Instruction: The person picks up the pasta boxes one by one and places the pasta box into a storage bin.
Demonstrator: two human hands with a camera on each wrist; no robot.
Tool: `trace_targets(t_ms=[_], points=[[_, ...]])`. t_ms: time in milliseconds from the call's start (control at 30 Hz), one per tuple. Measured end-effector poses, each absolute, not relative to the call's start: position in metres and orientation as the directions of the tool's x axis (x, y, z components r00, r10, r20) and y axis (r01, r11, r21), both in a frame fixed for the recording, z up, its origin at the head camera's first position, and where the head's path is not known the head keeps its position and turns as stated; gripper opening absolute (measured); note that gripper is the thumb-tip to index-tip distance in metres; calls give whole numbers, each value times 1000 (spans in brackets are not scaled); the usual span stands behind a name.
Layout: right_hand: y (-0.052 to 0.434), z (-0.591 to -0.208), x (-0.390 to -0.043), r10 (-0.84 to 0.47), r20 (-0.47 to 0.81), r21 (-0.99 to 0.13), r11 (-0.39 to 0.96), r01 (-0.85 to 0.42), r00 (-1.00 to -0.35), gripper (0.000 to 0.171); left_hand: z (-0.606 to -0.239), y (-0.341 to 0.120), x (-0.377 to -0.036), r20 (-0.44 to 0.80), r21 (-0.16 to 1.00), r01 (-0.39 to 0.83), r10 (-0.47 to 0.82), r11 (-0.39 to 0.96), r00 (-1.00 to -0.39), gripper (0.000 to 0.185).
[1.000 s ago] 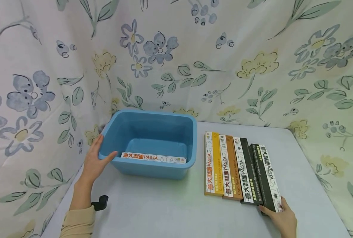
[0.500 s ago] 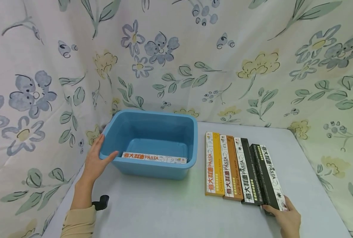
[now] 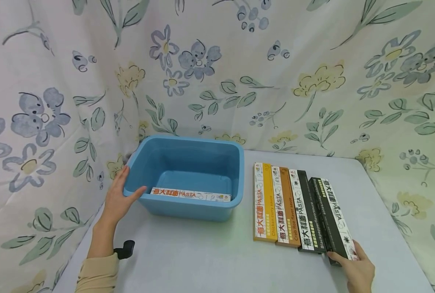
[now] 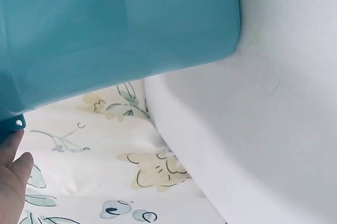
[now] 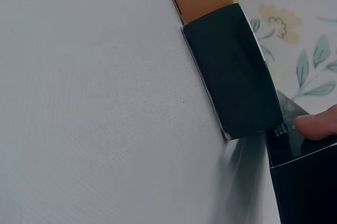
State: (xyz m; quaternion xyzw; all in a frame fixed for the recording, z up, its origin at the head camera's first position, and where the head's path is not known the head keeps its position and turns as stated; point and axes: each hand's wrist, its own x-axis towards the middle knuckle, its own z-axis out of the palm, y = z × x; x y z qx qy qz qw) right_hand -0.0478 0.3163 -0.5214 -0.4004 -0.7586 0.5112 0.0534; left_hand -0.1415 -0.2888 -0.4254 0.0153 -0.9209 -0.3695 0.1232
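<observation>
My left hand (image 3: 115,199) holds the front-left corner of a blue plastic bin (image 3: 188,211), its fingers on the left rim and its thumb over the front rim. In the left wrist view, fingertips touch the underside of the rim of the bin (image 4: 116,29). Inside the bin, a white pasta box (image 3: 192,194) with orange lettering lies along the front wall. My right hand (image 3: 357,268) grips the near end of the rightmost black pasta box (image 3: 335,215), thumb on its left side. That box is tilted, its near end angled to the right.
Left of the held box lie a black pepper pasta box (image 3: 307,211), a brown crab roe pasta box (image 3: 287,207) and a yellow chicken curry pasta box (image 3: 266,203), side by side. A floral curtain (image 3: 217,73) borders the white table (image 3: 203,252) behind and on both sides.
The right hand has moved a little to the right, shifting the near end of the rightmost black pasta box away from its neighbour. The left hand and bin stay put.
</observation>
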Motion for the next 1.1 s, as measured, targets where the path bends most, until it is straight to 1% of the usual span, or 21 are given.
trace_targets(t_ms=[133,400,767,800,933,1033,1100], points=[[317,-522,-47,658,-339,-834,120,539,-672,105,-426,-289,-141,222,683,66,-121,727,-968,90],[316,-519,-49,663,-349,-852,69,518,-662,104,-426,-289,-142,224,682,66,-123,729,-967,90],[313,-506,-53,673,-315,-892,31,450,-670,102,-428,-290,-142,237,683,79,-118,726,-964,89],[316,-508,-53,669,-306,-899,31,437,-678,103,-428,-290,-142,237,683,79,-118,727,-964,89],[332,-528,-61,683,-299,-924,-33,381,-666,108,-428,-290,-142,234,682,75,-120,728,-965,89],[345,-547,-66,694,-268,-942,-44,332,-669,111,-427,-290,-142,228,682,69,-122,728,-966,90],[350,-554,-68,688,-238,-950,-18,312,-686,111,-427,-290,-142,224,683,65,-123,728,-967,90]])
